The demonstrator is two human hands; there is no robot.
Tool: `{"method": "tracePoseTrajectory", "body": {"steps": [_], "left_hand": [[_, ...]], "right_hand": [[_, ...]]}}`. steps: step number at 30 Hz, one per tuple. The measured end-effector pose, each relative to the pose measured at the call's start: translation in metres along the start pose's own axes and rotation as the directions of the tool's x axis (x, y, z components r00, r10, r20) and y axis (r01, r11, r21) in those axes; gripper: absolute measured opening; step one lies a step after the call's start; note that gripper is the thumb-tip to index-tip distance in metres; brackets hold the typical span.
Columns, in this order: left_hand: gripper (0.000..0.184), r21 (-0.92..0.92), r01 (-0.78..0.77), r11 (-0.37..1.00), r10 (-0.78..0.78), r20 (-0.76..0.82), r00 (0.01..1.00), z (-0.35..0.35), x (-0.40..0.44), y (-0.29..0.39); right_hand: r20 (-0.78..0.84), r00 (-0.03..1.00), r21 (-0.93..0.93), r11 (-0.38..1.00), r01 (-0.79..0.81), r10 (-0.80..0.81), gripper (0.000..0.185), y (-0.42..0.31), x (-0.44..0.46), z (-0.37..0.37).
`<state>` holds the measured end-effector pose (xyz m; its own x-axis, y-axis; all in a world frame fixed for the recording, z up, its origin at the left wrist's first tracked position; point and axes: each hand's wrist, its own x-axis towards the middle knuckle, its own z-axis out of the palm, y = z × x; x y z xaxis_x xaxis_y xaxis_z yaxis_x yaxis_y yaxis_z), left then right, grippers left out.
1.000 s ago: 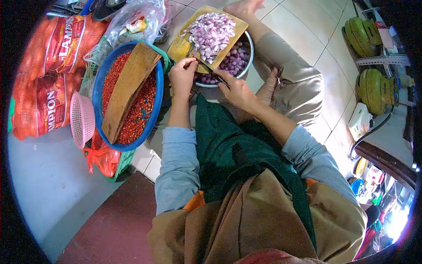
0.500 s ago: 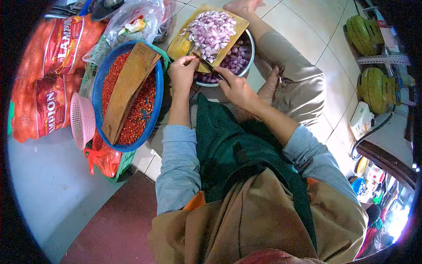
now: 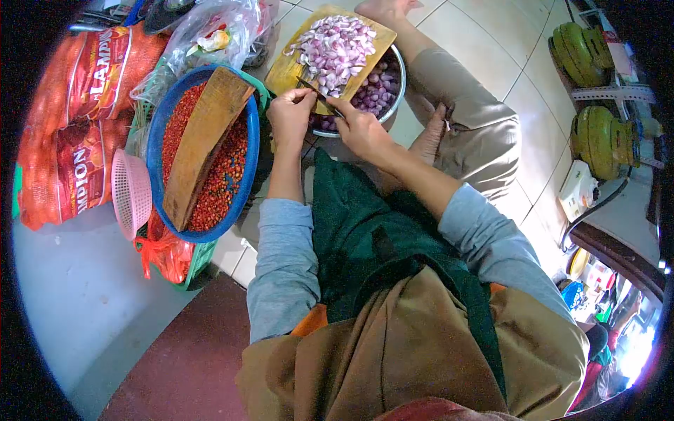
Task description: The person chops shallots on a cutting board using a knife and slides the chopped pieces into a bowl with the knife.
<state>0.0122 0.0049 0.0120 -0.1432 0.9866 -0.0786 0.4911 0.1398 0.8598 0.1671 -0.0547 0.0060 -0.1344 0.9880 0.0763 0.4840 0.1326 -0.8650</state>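
Observation:
My right hand (image 3: 361, 130) is closed round the handle of a knife (image 3: 319, 95), whose dark blade points up and left toward my other hand. My left hand (image 3: 291, 118) is pinched at the blade's tip side, on something too small to make out. Just beyond both hands, a yellow cutting board (image 3: 284, 74) bears a heap of cut shallots (image 3: 337, 49). The board rests over a metal bowl (image 3: 402, 88) holding whole purple shallots (image 3: 377, 93).
Left of my hands stands a blue basin (image 3: 250, 165) of chopped red chilies (image 3: 223, 179) with a wooden board (image 3: 203, 147) across it. A pink basket (image 3: 132, 193), red net sacks (image 3: 84, 168) and a plastic bag (image 3: 217, 45) lie around. Green gas cylinders (image 3: 600, 144) stand at right.
My right hand and the knife have moved a little left, closer to my left hand. My left hand has shifted only slightly.

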Motion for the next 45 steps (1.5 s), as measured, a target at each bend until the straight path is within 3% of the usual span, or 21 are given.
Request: {"method": "tracePoseTrajectory", "body": {"steps": [2, 9, 12, 14, 20, 33, 41, 45], "left_hand": [[0.025, 0.019, -0.012, 1.000, 0.012, -0.014, 1.000, 0.000, -0.002, 0.001], [0.021, -0.040, -0.038, 0.998, 0.037, -0.041, 0.998, 0.008, 0.009, -0.022], [0.022, -0.005, -0.062, 0.998, 0.062, -0.052, 0.997, 0.007, 0.008, -0.020], [0.022, -0.051, 0.005, 0.999, -0.006, -0.033, 0.999, 0.008, 0.008, -0.019], [0.022, -0.051, 0.053, 0.997, -0.053, 0.004, 0.999, 0.003, 0.005, -0.009], [0.023, -0.059, 0.085, 0.995, -0.085, 0.011, 0.996, 0.000, 0.001, 0.002], [0.023, -0.017, 0.007, 1.000, -0.008, -0.018, 1.000, 0.004, 0.007, -0.015], [0.023, 0.012, -0.017, 1.000, 0.018, -0.040, 0.999, 0.005, 0.005, -0.016]], "right_hand": [[-0.020, 0.998, -0.005, 0.999, 0.051, -0.051, 0.041, 0.000, 0.000, 0.001], [0.078, 0.996, -0.087, 0.995, -0.042, 0.048, 0.042, -0.002, -0.029, -0.029], [0.042, 0.999, -0.111, 0.994, 0.002, 0.002, 0.042, 0.001, -0.025, -0.030], [-0.017, 0.998, -0.106, 0.993, 0.055, -0.057, 0.041, 0.000, -0.021, -0.029], [0.006, 0.999, 0.045, 0.998, -0.052, 0.052, 0.039, -0.012, -0.023, -0.026], [0.025, 0.992, 0.073, 0.990, -0.124, 0.122, 0.041, -0.010, -0.010, -0.009], [0.053, 0.981, 0.052, 0.980, -0.190, 0.187, 0.043, -0.016, 0.005, 0.002], [-0.022, 0.999, 0.047, 0.998, -0.031, 0.032, 0.042, -0.001, 0.007, 0.018]]}}
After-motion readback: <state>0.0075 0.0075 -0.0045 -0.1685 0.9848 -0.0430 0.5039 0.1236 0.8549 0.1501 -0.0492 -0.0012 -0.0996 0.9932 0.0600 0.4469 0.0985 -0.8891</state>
